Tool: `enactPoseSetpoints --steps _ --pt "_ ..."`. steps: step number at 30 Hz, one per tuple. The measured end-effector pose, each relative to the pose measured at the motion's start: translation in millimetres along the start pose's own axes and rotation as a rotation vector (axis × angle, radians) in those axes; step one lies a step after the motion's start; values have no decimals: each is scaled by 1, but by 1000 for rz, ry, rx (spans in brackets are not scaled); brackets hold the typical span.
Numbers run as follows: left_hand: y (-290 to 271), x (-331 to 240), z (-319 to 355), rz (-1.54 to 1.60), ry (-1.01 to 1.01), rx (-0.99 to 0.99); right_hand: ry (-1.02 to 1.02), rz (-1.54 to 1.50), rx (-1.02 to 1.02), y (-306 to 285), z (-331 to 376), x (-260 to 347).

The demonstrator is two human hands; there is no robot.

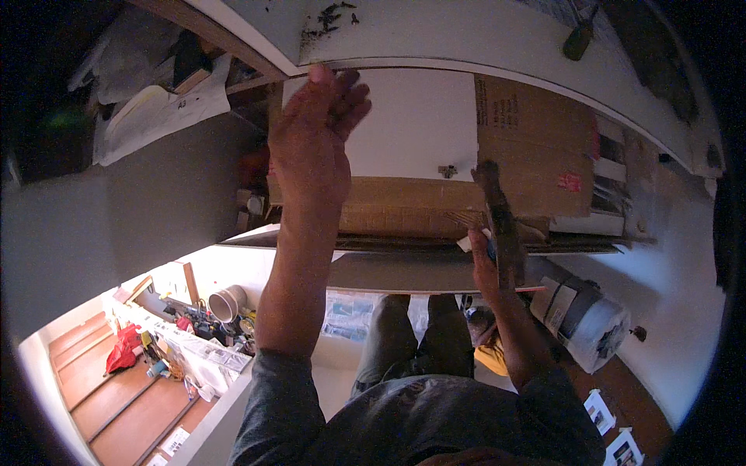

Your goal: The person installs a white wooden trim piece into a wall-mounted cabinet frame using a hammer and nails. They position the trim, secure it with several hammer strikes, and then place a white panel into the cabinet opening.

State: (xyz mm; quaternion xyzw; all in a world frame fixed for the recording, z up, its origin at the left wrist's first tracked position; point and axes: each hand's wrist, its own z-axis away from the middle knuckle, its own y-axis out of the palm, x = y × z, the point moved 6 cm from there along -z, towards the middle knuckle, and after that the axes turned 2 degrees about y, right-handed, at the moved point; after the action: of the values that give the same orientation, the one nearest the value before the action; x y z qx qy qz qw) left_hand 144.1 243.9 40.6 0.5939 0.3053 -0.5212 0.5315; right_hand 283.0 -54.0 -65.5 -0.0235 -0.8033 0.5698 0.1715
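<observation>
My left hand [317,128] is raised at the front edge of a white shelf board [435,46]. Its fingers are partly curled and apart from the thumb, and I see nothing in them. Lower down and to the right, my right hand [489,272] grips a dark hammer [507,225], its head pointing up and away from me. Beside that hand a small white and blue piece [468,243] shows, too small to name. A white panel [412,128] with a small metal hinge [447,171] lies between the hands, next to brown cardboard [536,140].
Dark crumbs [330,19] lie on the shelf board, and a green-handled tool [577,40] at its far right. A grey panel [155,202] stands on the left. Below are a white bucket [227,304], a red bag [123,348] and a white cylindrical container [598,334].
</observation>
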Motion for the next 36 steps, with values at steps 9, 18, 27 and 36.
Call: enactPoseSetpoints --steps 9,18,27,36 --pt "4 -24 -13 88 -60 -126 303 -480 -18 -23 52 -43" --pt "0 -20 -20 166 -124 -101 422 -524 153 -6 104 -65" --pt "-17 -25 -38 -185 51 -8 421 -602 141 -39 97 -56" --pt "-15 -6 -31 230 -148 -70 319 -587 183 -22 123 -62"
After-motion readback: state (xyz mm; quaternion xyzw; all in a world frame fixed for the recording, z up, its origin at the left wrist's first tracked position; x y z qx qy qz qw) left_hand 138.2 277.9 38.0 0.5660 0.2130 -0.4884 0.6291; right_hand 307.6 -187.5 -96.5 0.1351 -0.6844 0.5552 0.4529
